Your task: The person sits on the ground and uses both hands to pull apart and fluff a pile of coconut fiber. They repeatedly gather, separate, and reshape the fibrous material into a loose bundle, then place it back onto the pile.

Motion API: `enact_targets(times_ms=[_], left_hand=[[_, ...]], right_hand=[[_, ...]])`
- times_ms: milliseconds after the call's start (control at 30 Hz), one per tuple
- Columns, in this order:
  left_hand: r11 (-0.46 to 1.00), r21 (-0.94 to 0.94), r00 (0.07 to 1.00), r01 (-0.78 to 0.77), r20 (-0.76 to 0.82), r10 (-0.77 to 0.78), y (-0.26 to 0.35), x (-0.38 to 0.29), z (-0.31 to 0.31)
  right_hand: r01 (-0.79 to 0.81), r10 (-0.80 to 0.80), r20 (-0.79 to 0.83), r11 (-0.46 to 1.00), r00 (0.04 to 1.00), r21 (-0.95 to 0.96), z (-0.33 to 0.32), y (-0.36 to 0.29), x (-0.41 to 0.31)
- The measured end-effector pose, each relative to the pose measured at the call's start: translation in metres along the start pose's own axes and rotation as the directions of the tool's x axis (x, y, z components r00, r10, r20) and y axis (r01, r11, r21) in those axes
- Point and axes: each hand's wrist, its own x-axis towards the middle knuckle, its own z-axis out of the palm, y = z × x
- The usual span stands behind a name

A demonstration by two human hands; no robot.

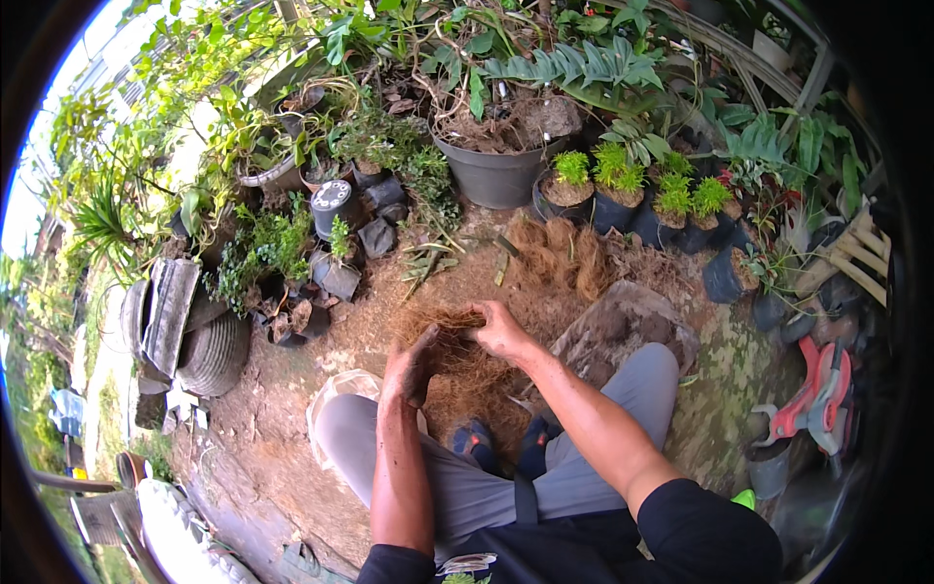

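A loose tuft of brown coir-like fibre (430, 321) is held between my two hands, in front of my knees. My left hand (410, 365), dark with soil, cups the tuft from the left with the thumb raised. Its fingers are partly hidden by the fibre. My right hand (500, 332) pinches the tuft's right end between thumb and fingers. Below the hands, more loose fibre (467, 398) covers the ground up to my shoes. Several rolled clumps of the same fibre (562, 255) lie farther ahead, right of the middle.
A clear plastic sheet or bag (627, 321) with dark soil lies by my right knee. Ahead stand a large grey pot (496, 175) and small black-bagged seedlings (620, 208). Stacked pots (215, 354) are at left. A red-handled tool (803, 401) rests at right beside a grey pot (767, 471).
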Motion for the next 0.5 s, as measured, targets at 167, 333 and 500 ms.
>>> enact_targets(times_ms=[167, 333, 500], left_hand=[[0.958, 0.262, 0.989, -0.114, -0.061, 0.134, -0.009, 0.004, 0.005], [0.977, 0.180, 0.993, -0.113, -0.003, 0.116, -0.016, 0.011, 0.009], [0.973, 0.160, 0.983, -0.167, -0.049, 0.177, -0.015, 0.008, 0.009]], right_hand=[[0.195, -0.213, -0.136, 0.972, 0.968, -0.131, -0.011, 0.002, -0.009], [0.025, -0.025, 0.035, 1.000, 0.999, 0.010, -0.010, -0.008, -0.017], [0.132, -0.152, -0.154, 0.982, 0.976, -0.137, -0.011, -0.003, -0.016]])
